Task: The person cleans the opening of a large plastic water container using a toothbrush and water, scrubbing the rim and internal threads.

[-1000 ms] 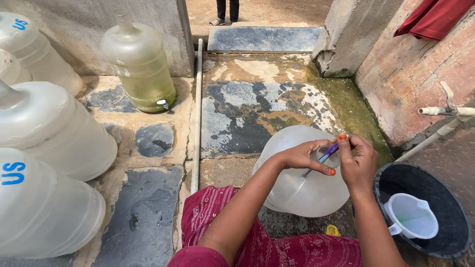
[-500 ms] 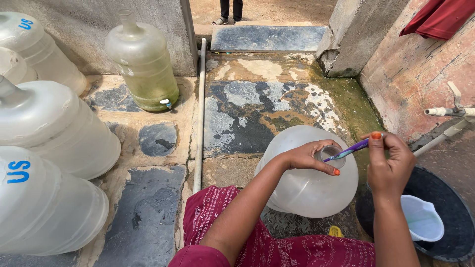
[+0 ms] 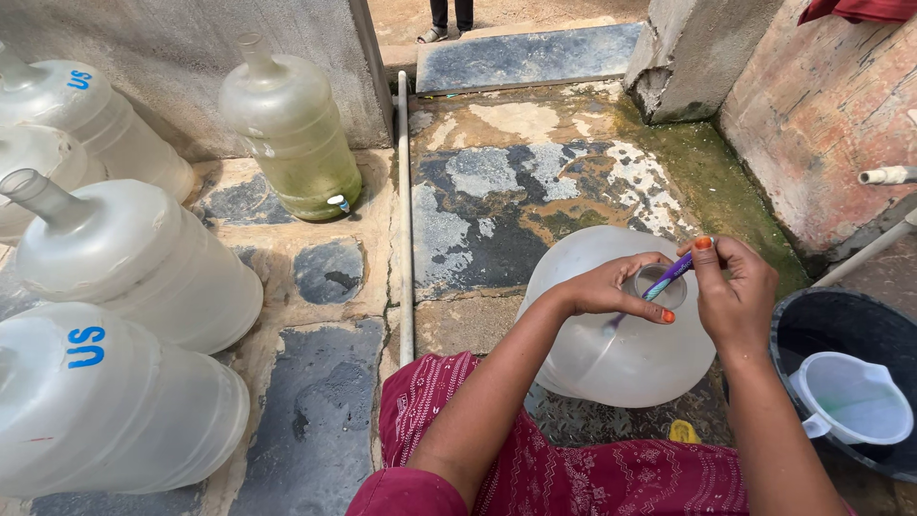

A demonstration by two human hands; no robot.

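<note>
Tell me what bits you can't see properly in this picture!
- Brush head of the purple toothbrush: head view, sunk inside the neck of the clear jug, past the left hand and right hand.
- Black tub: cut off by the right edge.
- Person standing at the top: only feet show, cut by the top edge.

We cannot see the brush end of the purple stick; it goes down inside the neck of the big clear jug; our right hand covers its top; the black tub and the white mug run off the right edge; the person standing far off shows only legs; the lying jugs are cut at the left.
</note>
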